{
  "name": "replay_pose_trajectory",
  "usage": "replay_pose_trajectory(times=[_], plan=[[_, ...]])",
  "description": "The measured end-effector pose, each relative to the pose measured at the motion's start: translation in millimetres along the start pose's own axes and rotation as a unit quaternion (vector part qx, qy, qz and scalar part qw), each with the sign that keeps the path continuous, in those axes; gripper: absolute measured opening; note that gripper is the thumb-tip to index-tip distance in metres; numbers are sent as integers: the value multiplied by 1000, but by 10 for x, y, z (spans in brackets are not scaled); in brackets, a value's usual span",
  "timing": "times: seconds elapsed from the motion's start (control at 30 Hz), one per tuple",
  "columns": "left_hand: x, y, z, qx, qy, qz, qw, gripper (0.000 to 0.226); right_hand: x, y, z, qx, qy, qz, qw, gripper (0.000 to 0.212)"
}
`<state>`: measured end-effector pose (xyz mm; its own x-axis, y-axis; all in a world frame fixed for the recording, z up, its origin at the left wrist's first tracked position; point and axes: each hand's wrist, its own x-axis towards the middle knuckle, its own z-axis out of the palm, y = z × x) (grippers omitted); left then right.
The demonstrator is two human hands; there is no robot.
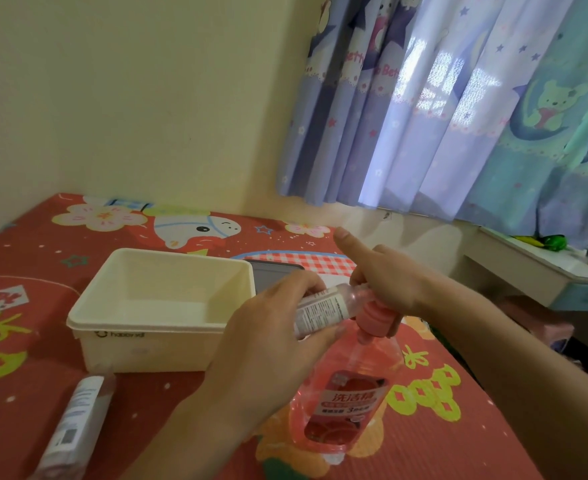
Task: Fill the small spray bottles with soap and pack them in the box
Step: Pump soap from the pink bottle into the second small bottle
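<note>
My left hand (268, 341) grips a small clear spray bottle (323, 311) with a white printed label, held on its side with its open neck toward the pump. A pink soap bottle (348, 393) stands upright on the red mat. My right hand (386, 282) rests on its pink pump head (377, 318), thumb raised, fingers wrapped over the pump. A cream plastic box (161, 306) sits open behind my left hand; nothing shows inside it. Another small spray bottle (74, 424) lies on its side at the lower left.
A dark flat tablet or lid (271, 275) lies behind the box. The red patterned mat (43, 258) runs to the wall at the back. At right a white desk (527, 268) with blue drawers stands under patterned curtains (458, 116).
</note>
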<state>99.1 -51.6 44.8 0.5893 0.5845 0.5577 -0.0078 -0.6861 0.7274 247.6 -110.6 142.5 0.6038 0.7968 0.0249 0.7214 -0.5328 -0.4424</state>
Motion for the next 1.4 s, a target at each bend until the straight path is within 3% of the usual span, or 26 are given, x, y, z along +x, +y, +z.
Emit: replay_pose_trajectory(times=[0.2, 0.43, 0.5, 0.63, 0.83, 0.93, 1.07, 1.17, 1.27, 1.4], plan=[[5, 46, -23, -58, -19, 8, 998, 27, -73, -109, -182, 60, -109, 60, 990, 81], [23, -31, -12, -30, -18, -1, 999, 27, 6, -7, 0, 11, -1, -18, 1000, 69], [29, -40, -19, -13, -10, 7, 1000, 33, -6, -39, -32, 22, -20, -6, 1000, 67], [30, -23, -9, -32, -5, 22, 999, 35, -63, -101, -169, 57, -100, 64, 991, 91], [37, -91, -1, 2, 6, 24, 1000, 50, -8, -10, 1, 4, 2, -25, 1000, 73], [29, -74, -12, -5, -2, 18, 1000, 52, -44, -45, -60, 28, -27, 3, 999, 67], [18, -27, 10, -11, 12, 23, 1000, 40, -92, -119, -184, 63, -98, 66, 991, 86], [13, -37, 23, 8, 15, 28, 999, 40, -80, -79, -95, 46, -41, 33, 998, 67], [25, -81, 16, 10, 9, 23, 1000, 49, -42, -17, 0, 22, 7, -7, 1000, 70], [24, -84, 6, -10, 1, 21, 1000, 48, -54, -92, -101, 45, -53, 35, 997, 80]])
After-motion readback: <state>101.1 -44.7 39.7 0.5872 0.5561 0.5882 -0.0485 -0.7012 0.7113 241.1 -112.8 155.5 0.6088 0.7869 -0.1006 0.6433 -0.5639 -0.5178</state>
